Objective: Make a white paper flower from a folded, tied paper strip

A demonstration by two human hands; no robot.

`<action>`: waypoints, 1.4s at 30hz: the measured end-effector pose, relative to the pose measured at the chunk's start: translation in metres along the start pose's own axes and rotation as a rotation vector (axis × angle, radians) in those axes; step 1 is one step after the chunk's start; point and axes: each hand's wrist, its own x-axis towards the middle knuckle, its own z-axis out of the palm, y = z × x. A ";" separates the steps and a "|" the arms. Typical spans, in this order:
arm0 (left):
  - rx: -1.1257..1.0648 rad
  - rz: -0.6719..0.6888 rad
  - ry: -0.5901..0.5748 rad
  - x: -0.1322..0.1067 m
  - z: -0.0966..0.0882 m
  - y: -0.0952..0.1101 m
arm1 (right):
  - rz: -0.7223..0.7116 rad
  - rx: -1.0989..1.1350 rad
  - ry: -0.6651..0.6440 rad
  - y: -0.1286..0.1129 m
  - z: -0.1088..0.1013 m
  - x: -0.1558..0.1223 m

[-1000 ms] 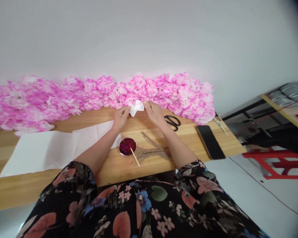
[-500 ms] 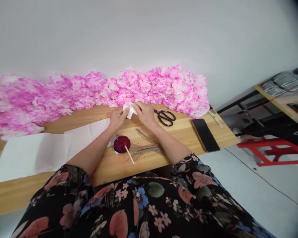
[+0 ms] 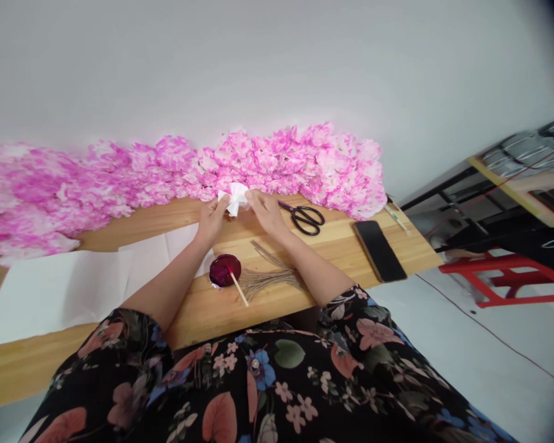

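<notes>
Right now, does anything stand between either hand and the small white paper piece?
Nothing visible does: the left hand and right hand both pinch the white paper piece directly. The black scissors lie to the right, outside that grip.

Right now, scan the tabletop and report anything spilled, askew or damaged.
I see no spill or damage. Slightly askew: a few thin brown strands angle away from the main bundle, right of the dark red dish; the rest lie roughly together.
</notes>
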 end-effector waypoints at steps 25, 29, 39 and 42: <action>-0.123 -0.077 -0.024 0.005 -0.002 -0.011 | 0.160 0.199 0.001 0.022 -0.001 0.009; -0.076 -0.025 -0.052 0.004 -0.003 -0.007 | 0.066 0.082 -0.029 0.015 0.001 0.006; 0.111 0.081 -0.048 0.002 0.002 -0.002 | 0.038 -0.013 0.079 0.017 0.003 0.005; 0.106 0.075 -0.047 0.002 -0.001 -0.004 | 0.027 -0.002 0.097 0.020 -0.001 0.007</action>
